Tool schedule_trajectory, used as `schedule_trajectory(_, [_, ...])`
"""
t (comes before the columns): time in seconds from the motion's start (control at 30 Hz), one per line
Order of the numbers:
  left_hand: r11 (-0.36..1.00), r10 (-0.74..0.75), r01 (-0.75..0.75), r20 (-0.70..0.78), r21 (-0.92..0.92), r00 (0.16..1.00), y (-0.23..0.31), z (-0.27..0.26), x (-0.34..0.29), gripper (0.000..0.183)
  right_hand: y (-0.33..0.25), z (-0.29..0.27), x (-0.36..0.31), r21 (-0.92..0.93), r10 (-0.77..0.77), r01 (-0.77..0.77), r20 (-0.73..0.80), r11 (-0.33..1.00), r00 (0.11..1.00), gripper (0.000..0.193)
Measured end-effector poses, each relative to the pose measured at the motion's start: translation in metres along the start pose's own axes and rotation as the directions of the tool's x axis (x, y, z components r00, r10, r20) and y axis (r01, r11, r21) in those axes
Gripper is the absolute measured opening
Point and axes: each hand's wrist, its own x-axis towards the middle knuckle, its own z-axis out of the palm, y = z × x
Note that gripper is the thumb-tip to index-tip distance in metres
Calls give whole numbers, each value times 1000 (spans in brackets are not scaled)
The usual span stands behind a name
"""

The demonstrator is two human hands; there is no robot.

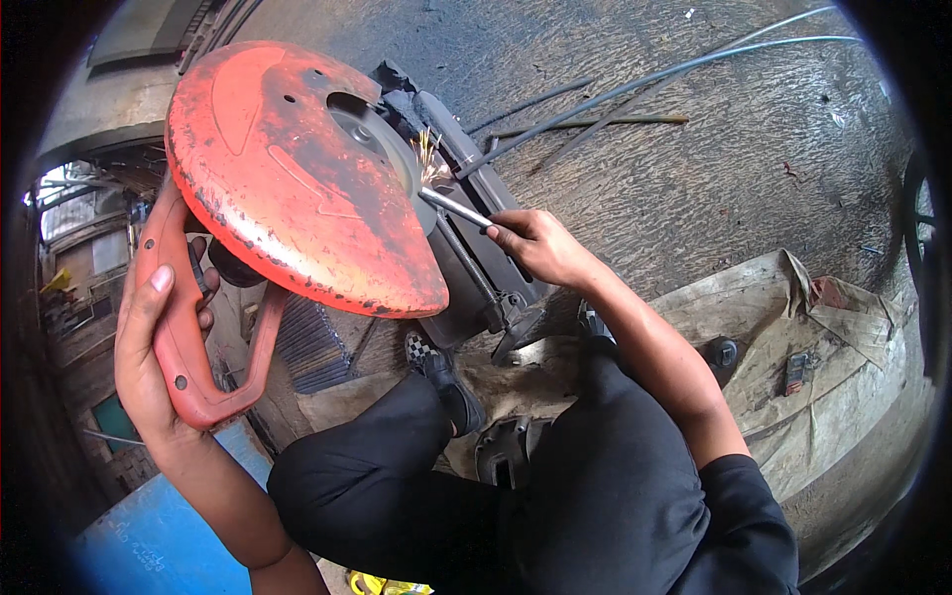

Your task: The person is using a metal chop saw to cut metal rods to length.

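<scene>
A red chop saw [297,188] with a scuffed, paint-worn guard fills the upper left. My left hand [149,332] wraps round its red loop handle [183,367], fingers by the trigger. In my right hand [540,246], a short grey metal rod [456,208] is pinched near one end. Its other end meets the edge of the saw's grey disc [413,177], and sparks [426,154] fly up from there. Below the disc lies the saw's dark base [461,278] with its clamp. The guard hides most of the disc.
Long metal rods [664,71] lie across the concrete floor at the far right. Many cut rods [309,342] are bunched left of my shoe [441,382]. A dirty tarp [833,436] holds a round dark object [722,351] and a small black one [796,373]. A blue panel [178,526] stands lower left.
</scene>
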Motion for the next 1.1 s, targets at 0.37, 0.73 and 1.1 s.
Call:
schedule_trajectory(0.37, [999, 10, -11, 38, 39, 999, 1, -1, 0, 62, 6, -8, 4, -250, -261, 214, -172, 944, 950, 26])
schedule_trajectory(0.73, [979, 119, -139, 138, 149, 983, 0, -1, 8, 67, -12, -34, 33, -608, -414, 206, -223, 767, 883, 19])
schedule_trajectory(1.1, [995, 34, -37, 36, 92, 999, 0, 3, 3, 65, -23, -37, 41, -773, -478, 197, -153, 604, 865, 22])
